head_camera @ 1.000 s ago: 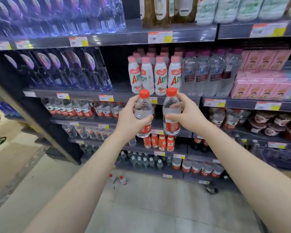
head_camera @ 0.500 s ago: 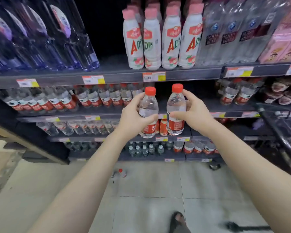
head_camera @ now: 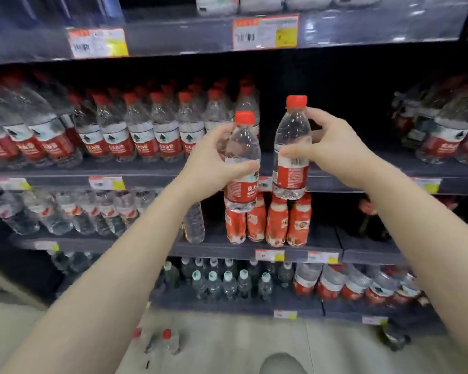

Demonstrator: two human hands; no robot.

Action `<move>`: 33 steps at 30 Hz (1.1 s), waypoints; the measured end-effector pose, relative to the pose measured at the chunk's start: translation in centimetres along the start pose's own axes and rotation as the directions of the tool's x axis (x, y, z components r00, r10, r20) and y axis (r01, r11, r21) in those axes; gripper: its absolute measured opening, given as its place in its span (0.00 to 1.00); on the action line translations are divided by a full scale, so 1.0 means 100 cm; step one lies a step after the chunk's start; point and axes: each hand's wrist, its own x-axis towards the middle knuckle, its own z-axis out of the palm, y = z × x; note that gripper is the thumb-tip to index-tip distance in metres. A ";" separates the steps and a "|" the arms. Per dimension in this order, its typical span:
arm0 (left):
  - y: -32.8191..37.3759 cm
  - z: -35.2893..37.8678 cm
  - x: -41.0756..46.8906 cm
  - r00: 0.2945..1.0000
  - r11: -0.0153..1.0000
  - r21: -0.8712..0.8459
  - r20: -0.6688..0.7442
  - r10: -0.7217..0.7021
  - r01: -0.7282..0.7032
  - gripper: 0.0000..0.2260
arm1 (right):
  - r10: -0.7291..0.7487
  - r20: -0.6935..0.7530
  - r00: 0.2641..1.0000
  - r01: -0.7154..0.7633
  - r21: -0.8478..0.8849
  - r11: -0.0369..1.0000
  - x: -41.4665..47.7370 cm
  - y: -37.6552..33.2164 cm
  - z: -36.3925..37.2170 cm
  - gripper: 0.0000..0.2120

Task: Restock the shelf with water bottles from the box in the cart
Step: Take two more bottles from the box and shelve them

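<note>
Water bottles (head_camera: 242, 163), one gripped upright in the left hand (head_camera: 211, 163), one in the right hand (head_camera: 333, 147) at its 3 o'clock, poised at the shelf (head_camera: 152, 182): placing step, I'd say, and next both want sliding into the dark gap (head_camera: 357, 103) at 1 o'clock.

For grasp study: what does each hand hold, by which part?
Left hand: clear plastic red-capped water bottle; right hand: second identical bottle. Both held round the upper body.
</note>
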 end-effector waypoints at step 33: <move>-0.042 0.016 0.090 0.992 0.975 -0.180 -0.029 0.127 -0.130 0.38 | -0.045 -0.127 0.991 0.025 -0.159 0.987 0.210 0.108 0.005 0.46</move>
